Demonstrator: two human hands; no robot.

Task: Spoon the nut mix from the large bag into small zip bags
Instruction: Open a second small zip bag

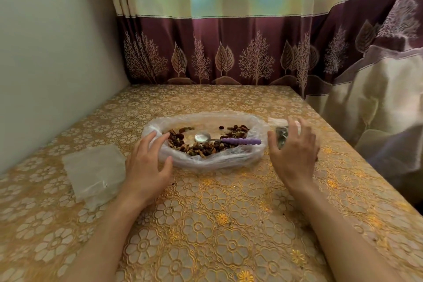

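The large clear bag lies open in the middle of the table with the dark nut mix spread inside. A spoon with a metal bowl and a purple handle rests in it. My left hand hovers with spread fingers over the bag's left rim, holding nothing. My right hand is open, with relaxed fingers, just right of the bag. Behind its fingers lies a small zip bag with some mix in it, partly hidden. A stack of empty small zip bags lies flat at the left.
The table has a gold floral cloth and stands in a corner. A wall runs along its left side. A maroon and cream curtain hangs behind, and bunched fabric lies past the right edge.
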